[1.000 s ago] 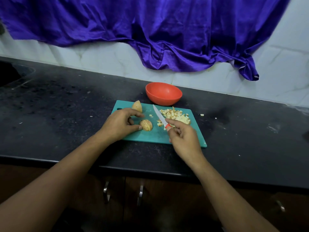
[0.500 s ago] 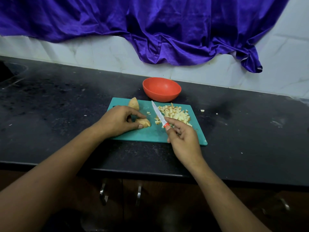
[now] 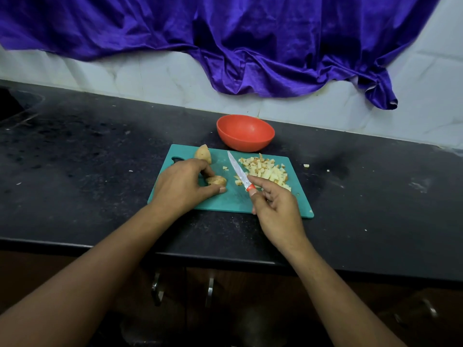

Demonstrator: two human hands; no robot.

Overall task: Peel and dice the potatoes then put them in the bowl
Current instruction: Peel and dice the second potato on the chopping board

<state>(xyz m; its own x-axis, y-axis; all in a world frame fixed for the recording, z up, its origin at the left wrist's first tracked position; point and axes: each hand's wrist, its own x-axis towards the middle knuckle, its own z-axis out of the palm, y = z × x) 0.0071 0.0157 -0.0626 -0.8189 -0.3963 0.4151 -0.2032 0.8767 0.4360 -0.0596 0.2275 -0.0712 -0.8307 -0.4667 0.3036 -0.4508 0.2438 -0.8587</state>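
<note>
A teal cutting board (image 3: 225, 199) lies on the black counter. My left hand (image 3: 183, 185) pinches a potato piece (image 3: 217, 180) between fingers and thumb near the board's middle. A second potato piece (image 3: 203, 154) sits at the board's far left corner. My right hand (image 3: 274, 211) grips a small knife (image 3: 238, 171) by its orange handle, blade pointing away and to the left, just right of the held piece. A pile of diced potato (image 3: 265, 170) covers the board's right part. The orange bowl (image 3: 245, 132) stands behind the board and looks empty.
A few potato bits (image 3: 306, 166) lie on the black counter (image 3: 87, 159) right of the board. Purple cloth (image 3: 250, 41) hangs over the white tiled wall behind. Cabinet handles (image 3: 209, 293) show below the counter's front edge.
My left hand has closed its fingers over the potato piece, hiding more of it. The right hand with the knife stays beside it. The camera has tilted slightly.
</note>
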